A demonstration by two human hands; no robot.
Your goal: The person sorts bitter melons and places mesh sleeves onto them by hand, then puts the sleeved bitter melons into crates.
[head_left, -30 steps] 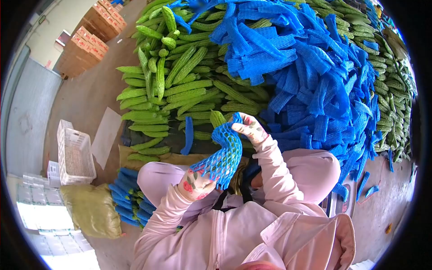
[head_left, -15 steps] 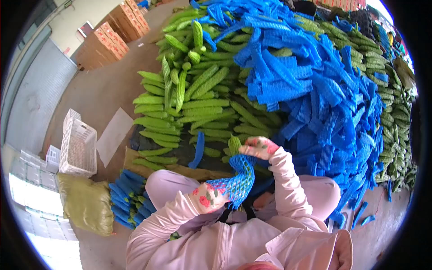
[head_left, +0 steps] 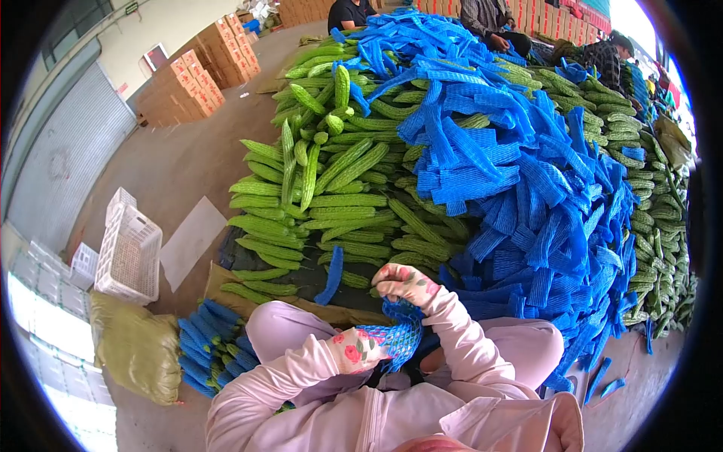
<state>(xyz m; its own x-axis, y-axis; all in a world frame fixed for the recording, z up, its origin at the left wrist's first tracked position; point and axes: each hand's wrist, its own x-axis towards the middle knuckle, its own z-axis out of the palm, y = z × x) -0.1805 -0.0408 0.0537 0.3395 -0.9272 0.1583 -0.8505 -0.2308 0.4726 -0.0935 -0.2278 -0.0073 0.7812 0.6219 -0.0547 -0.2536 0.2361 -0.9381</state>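
Note:
My left hand (head_left: 360,349), in a floral glove, is inside or wrapped in a blue mesh sleeve (head_left: 401,331) stretched over its fingers. My right hand (head_left: 404,283), also gloved, is closed at the upper end of that sleeve, its fingertips pinched around the tip of a green bitter gourd mostly hidden by the mesh and hand. In front lies a pile of green gourds (head_left: 349,202). Beside it on the right rises a heap of blue mesh sleeves (head_left: 553,196). One loose blue sleeve (head_left: 330,276) lies just ahead of my hands.
Sleeved gourds (head_left: 197,339) lie at my left, near a yellowish sack (head_left: 135,348) and a white crate (head_left: 129,256). Cardboard boxes (head_left: 181,90) stand at back left. Several people sit beyond the heap, one in black (head_left: 350,13). More gourds (head_left: 655,218) lie far right.
My right hand has moved down and left toward my left hand. The gourd that stood up by it is now mostly hidden in the mesh. The view has tilted up, showing more people.

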